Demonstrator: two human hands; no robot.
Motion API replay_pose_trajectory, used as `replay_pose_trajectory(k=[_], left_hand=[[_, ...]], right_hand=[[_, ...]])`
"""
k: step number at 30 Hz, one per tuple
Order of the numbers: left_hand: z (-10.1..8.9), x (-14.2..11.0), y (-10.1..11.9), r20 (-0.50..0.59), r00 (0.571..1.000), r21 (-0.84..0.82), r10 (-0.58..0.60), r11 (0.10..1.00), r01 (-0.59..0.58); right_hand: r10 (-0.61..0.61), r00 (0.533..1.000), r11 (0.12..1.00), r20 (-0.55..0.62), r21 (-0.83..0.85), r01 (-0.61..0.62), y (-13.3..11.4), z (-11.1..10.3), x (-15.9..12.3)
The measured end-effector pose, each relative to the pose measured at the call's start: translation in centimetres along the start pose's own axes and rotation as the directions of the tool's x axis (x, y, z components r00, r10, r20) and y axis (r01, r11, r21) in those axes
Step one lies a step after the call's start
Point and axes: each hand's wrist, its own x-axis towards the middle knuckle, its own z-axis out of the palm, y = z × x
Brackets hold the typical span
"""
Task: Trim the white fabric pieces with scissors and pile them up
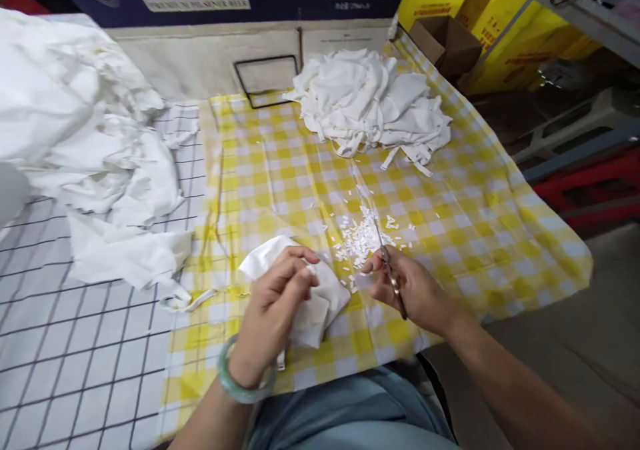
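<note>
My right hand point(420, 293) is closed round a pair of small scissors point(395, 283). Their blades point away from me, over a scatter of tiny white clippings point(363, 237). On my left wrist is a green bangle. My left hand point(280, 297) has its fingers curled and the thumb drawn in against them, over a folded white cloth piece point(333, 287). The cloth shows on both sides of that hand and seems to be pinched in it, though the fingers hide the exact grip. A short strip end sticks out below, near the wrist.
A heap of white strapped cloth pieces point(370, 97) lies at the back right of the yellow checked tablecloth point(450, 237). Another large white pile point(75, 117) stands at left, with a loose piece point(130, 250) before it. A black wire frame point(267, 103) leans against a carton point(200, 63).
</note>
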Motion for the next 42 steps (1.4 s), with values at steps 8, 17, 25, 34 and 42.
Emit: replay_pose_trajectory(k=[8, 17, 25, 34, 42], left_hand=[[-8.2, -5.3, -2.0, -0.216, 0.974, 0.550, 0.073, 0.833, 0.059], [-6.4, 6.4, 2.5, -0.031, 0.902, 0.578, 0.431, 0.744, -0.336], [-2.3, 16.7, 9.1, 0.000, 0.753, 0.370, 0.658, 0.699, -0.611], [-2.5, -4.5, -4.7, -0.157, 0.926, 0.375, 0.342, 0.889, -0.265], [-10.0, -8.3, -7.0, -0.731, 0.662, -0.211, -0.163, 0.977, 0.007]], right_hand=[[-0.324, 0.930, 0.917, 0.173, -0.186, 0.354, -3.6, 8.0, 2.7], [-0.448, 0.888, 0.842, -0.107, 0.284, 0.459, -10.0, 6.2, 9.5], [-0.537, 0.495, 0.822, -0.683, -0.293, 0.488, -15.9, -8.7, 18.2], [-0.467, 0.867, 0.873, 0.176, -0.067, 0.483, -7.6, 8.4, 15.4], [-0.533, 0.642, 0.776, 0.552, 0.015, 0.631, -9.8, 19.6, 11.2]])
